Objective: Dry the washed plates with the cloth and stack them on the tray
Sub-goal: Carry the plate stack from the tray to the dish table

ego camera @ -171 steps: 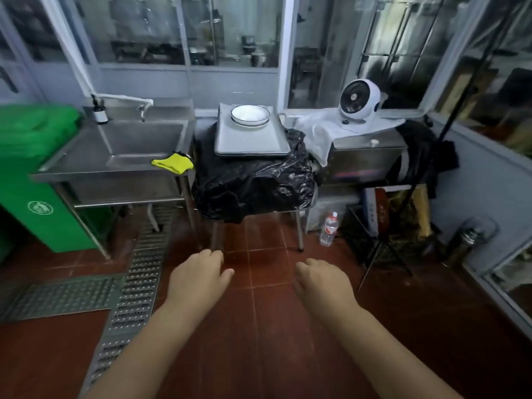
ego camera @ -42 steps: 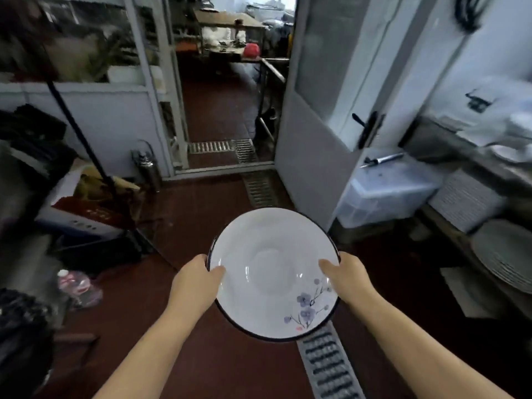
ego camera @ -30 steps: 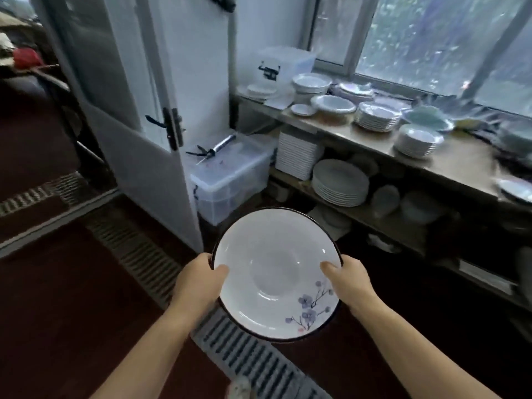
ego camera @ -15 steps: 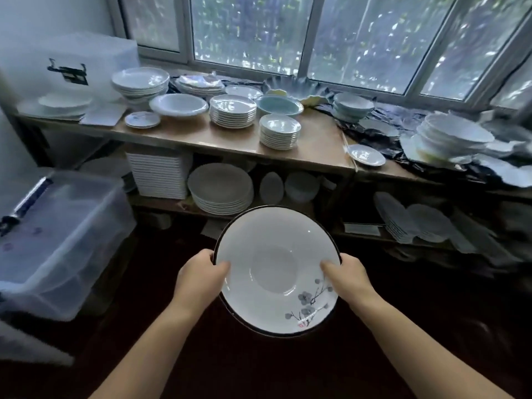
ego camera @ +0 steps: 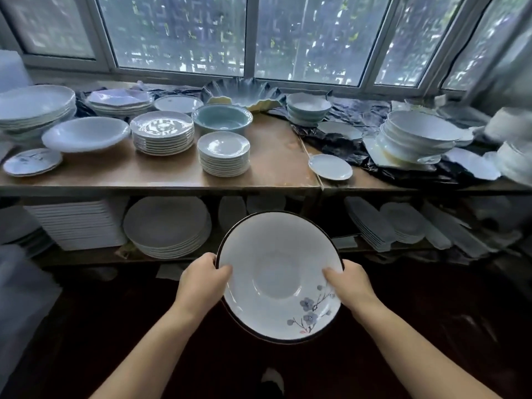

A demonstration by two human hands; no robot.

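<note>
Closer now than half a second ago, the shelving is filling the view and the clear storage box at the left has slipped almost out of sight, while the plate (ego camera: 276,272) is staying in the same two-handed hold. Nearest the camera, the left hand (ego camera: 203,279) is gripping the plate's left rim, thumb lying over the inner face, and the right hand (ego camera: 347,283) is gripping the right rim the same way. The plate, white with a dark edge and a blue flower sprig at its lower right, is being held in the air, tilted toward the viewer, in front of the lower shelf (ego camera: 95,256). Behind it on that shelf, a stack of round grey plates (ego camera: 167,226) is sitting just beside a pile of square white plates (ego camera: 77,223). Above, the wooden top shelf (ego camera: 161,177) is carrying a small stack of white saucers (ego camera: 223,154), a taller stack of plates (ego camera: 162,133), a teal bowl (ego camera: 221,118) and a single small dish (ego camera: 330,166). Farthest back, the windows (ego camera: 259,33) are letting in daylight.
</note>
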